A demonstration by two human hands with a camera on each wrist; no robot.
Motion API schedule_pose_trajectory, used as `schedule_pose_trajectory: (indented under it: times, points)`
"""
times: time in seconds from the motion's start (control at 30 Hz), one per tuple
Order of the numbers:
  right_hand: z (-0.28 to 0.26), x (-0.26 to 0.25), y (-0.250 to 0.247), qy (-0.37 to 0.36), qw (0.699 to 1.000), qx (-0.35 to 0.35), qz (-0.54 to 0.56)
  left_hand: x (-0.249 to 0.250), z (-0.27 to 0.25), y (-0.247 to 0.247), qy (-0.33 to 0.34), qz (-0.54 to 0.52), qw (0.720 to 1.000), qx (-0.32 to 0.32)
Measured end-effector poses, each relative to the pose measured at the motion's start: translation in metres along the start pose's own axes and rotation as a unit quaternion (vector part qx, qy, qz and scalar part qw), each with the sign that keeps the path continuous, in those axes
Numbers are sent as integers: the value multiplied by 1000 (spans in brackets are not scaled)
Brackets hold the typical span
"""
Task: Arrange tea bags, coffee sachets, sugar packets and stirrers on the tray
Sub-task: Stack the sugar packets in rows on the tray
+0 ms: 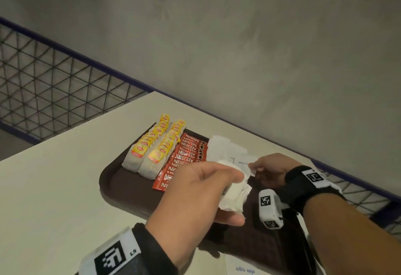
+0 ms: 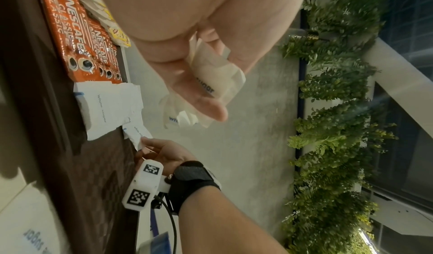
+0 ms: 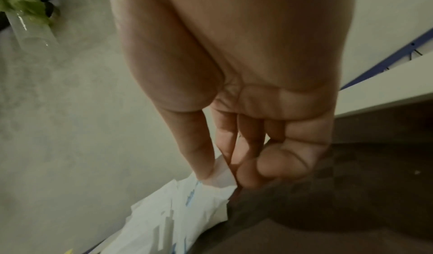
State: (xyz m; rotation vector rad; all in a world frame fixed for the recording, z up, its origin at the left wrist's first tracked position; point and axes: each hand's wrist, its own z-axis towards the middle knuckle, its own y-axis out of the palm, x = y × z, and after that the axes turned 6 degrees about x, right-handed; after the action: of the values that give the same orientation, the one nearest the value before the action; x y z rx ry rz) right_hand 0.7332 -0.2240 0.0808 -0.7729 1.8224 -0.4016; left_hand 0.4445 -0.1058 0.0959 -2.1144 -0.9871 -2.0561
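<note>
while the left hand grips a small bundle of white sugar packets above the middle of the dark brown tray, the right hand reaches in from the right of the head view and pinches the corner of one sugar packet between thumb and forefinger. the left wrist view shows the left fingers curled round the bundle, with part of the word "sugar" visible on one packet. the right wrist view shows the right thumb pressed on a white paper edge, the other fingers bent beside it. the pinched packet belongs to a row of sugar packets lying overlapped on the tray, toward its right side. just left of that row lies a fanned row of red coffee sachets, and left of those stand two rows of tea bags with yellow tags. the tray sits on a pale table. another white sugar packet lies on the table at the bottom edge of the head view, near the tray. both wrists wear black straps with square black-and-white markers.
</note>
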Motion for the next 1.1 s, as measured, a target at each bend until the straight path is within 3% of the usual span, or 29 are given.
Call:
schedule_pose_trajectory:
  times: [0.2,0.53,0.9,1.1]
  points:
    - [7,-7,12,-4,1000,14,-23,1,-1,4,-25,13,1000,-13]
    - [1,-16,26,-67,990,19,-125,-7,4,4,-9,4,1000,-5]
    - [0,-20,30,-112,985,22,-128,-12,12,1,-6,-7,1000,6]
    - [3,-19,27,-131,969,42,-204,-13,14,-3,7,-9,1000,0]
